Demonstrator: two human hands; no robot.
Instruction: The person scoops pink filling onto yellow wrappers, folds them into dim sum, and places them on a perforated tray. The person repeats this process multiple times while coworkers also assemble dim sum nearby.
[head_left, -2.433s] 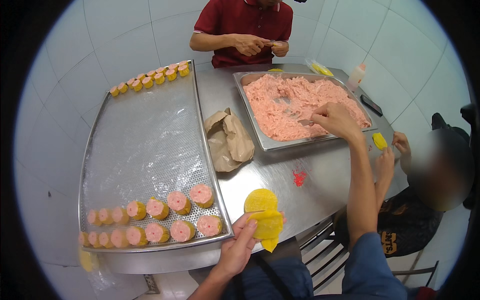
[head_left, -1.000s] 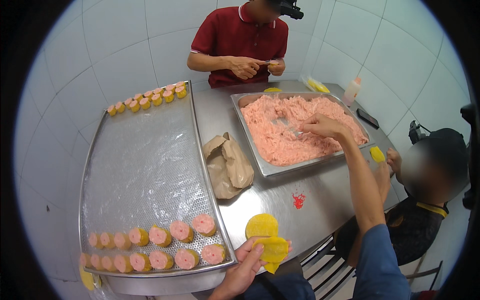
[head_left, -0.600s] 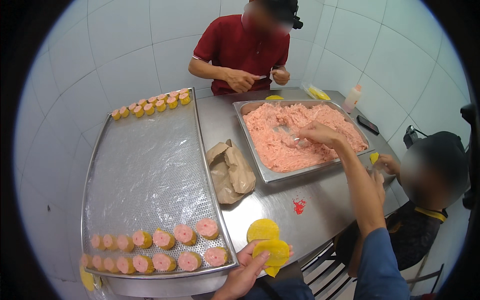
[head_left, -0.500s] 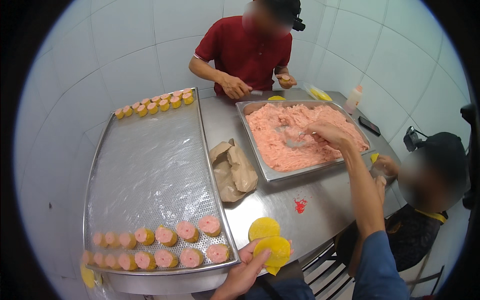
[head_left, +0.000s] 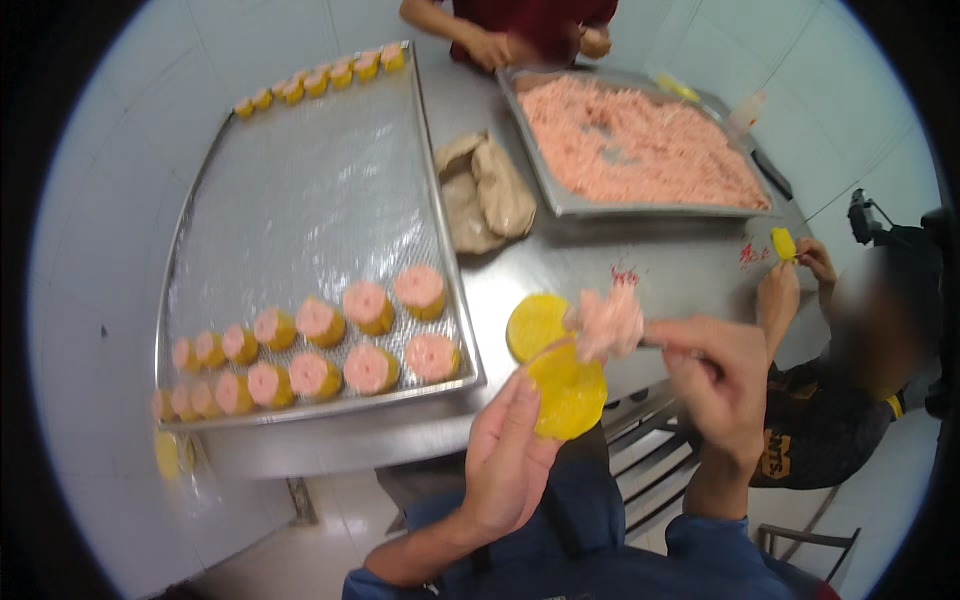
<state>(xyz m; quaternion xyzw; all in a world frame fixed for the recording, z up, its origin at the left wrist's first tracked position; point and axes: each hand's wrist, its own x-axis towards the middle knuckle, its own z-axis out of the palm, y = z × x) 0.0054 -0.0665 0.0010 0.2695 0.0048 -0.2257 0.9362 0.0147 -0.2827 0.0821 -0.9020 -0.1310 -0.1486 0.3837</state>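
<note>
My left hand (head_left: 500, 465) pinches a round yellow dumpling wrapper (head_left: 572, 400) at its edge, thumb on top, just off the table's near edge. My right hand (head_left: 722, 385) is closed around the handle of a slim utensil. A lump of pink meat filling (head_left: 612, 322) covers its far end, so its exact kind is hidden. That lump hangs at the upper edge of the held wrapper; I cannot tell whether they touch. Another yellow wrapper (head_left: 535, 325) lies on the table just beyond. Filled open-topped dumplings (head_left: 368, 308) stand in rows on the perforated metal tray (head_left: 300, 200) to the left.
A deep steel pan (head_left: 665, 211) of pink filling stands at the back right. A crumpled brown paper bag (head_left: 485, 195) sits between pan and tray. One co-worker (head_left: 540, 30) stands across the table; another (head_left: 850, 390) sits at the right, holding a yellow wrapper (head_left: 783, 244).
My right hand has come back from the pan toward me, bringing filling to the wrapper. My left hand has risen with the wrapper. The view has tipped downward.
</note>
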